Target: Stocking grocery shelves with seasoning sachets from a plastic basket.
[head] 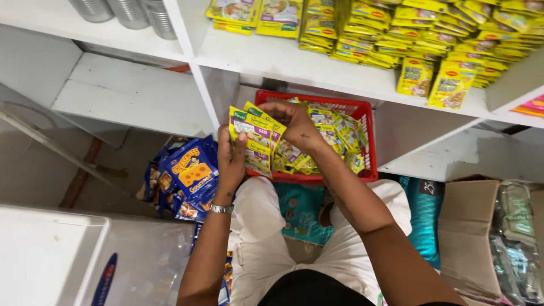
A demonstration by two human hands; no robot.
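My left hand (230,160) grips a small stack of yellow soup-mix sachets (254,139) from below, held upright in front of a red plastic basket (368,144). My right hand (294,122) pinches the top edge of the same stack from above. The basket rests on my lap and is filled with several more yellow sachets (340,136). A silver watch (221,208) sits on my left wrist.
White shelves (272,59) above carry rows of yellow sachets (430,34) and metal tins (127,11). Blue snack packets (187,175) lie on the floor at left. A cardboard box (470,238) with wrapped goods stands at right, a white chest (51,255) at lower left.
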